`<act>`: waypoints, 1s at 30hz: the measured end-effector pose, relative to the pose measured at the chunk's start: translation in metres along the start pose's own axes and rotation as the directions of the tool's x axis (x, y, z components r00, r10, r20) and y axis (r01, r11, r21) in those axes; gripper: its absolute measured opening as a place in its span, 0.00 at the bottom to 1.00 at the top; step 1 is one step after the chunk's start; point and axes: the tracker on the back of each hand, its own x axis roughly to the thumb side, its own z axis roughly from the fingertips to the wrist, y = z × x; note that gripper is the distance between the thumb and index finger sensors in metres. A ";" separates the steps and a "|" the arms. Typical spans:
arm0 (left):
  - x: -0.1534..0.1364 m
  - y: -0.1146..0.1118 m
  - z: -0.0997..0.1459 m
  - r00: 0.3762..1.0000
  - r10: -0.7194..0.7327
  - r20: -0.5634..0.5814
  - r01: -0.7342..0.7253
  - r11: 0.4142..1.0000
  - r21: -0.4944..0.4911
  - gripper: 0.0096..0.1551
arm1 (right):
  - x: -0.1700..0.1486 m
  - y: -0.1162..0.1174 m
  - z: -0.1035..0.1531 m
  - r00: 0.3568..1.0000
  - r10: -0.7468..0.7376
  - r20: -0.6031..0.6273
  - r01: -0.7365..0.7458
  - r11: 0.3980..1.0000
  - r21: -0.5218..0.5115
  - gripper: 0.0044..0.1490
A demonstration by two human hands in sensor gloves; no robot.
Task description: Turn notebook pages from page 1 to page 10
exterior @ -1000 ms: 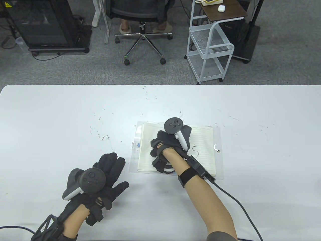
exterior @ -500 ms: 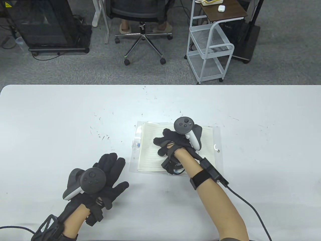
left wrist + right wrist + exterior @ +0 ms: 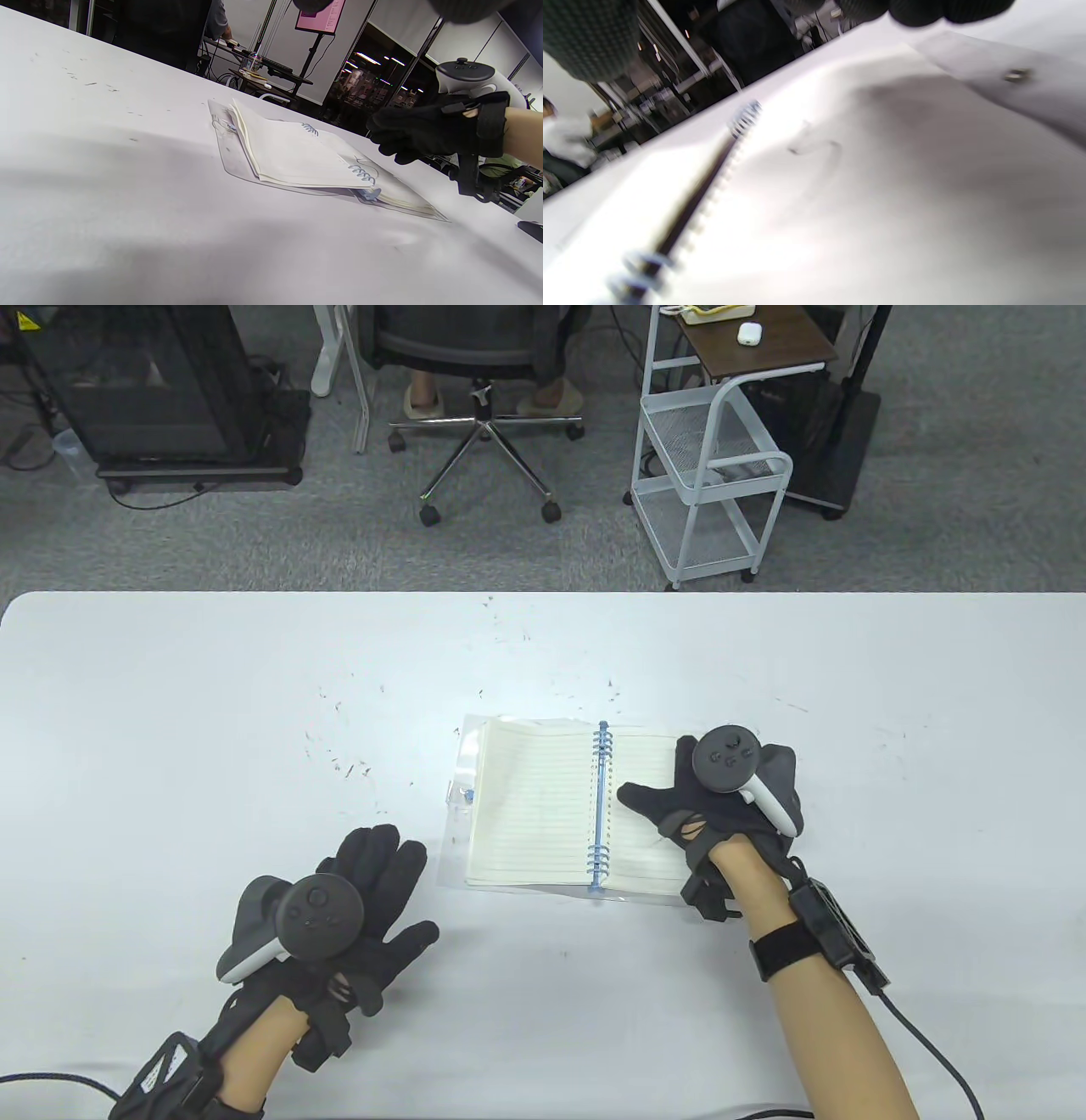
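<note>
The spiral notebook (image 3: pixel 534 806) lies open at the table's middle, with lined pages on both sides of its blue spiral (image 3: pixel 601 806). My right hand (image 3: pixel 679 793) is over the right page, fingers spread, thumb pointing at the spiral, holding nothing. The left wrist view shows the right hand (image 3: pixel 420 131) just above the notebook (image 3: pixel 297 156). The right wrist view shows the spiral (image 3: pixel 712 169) and a pen mark (image 3: pixel 814 146) on the right page. My left hand (image 3: pixel 382 891) rests flat and empty on the table, left of the notebook.
The notebook's clear plastic cover (image 3: pixel 458 780) sticks out around the pages, with a snap button (image 3: pixel 1016 75) on its right flap. The white table (image 3: pixel 254 729) carries small dark specks. An office chair (image 3: pixel 484 407) and a white cart (image 3: pixel 713 475) stand beyond the far edge.
My right hand has moved right, from over the notebook's middle across the spiral to the right page. The spiral and left page now show. My left hand has not moved.
</note>
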 end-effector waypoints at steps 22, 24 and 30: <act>0.000 -0.001 -0.001 1.000 0.011 -0.010 -0.011 1.000 -0.018 0.52 | -0.003 0.042 -0.003 0.977 0.212 -0.014 -0.209 0.970 0.125 0.74; 0.001 -0.001 -0.001 1.000 0.011 -0.012 -0.011 1.000 -0.019 0.53 | 0.000 0.041 -0.002 0.979 0.206 -0.005 -0.204 0.974 0.102 0.73; 0.000 -0.001 -0.001 1.000 0.014 -0.014 -0.015 1.000 -0.013 0.53 | 0.011 0.036 0.001 0.993 0.115 -0.012 -0.115 0.993 -0.008 0.69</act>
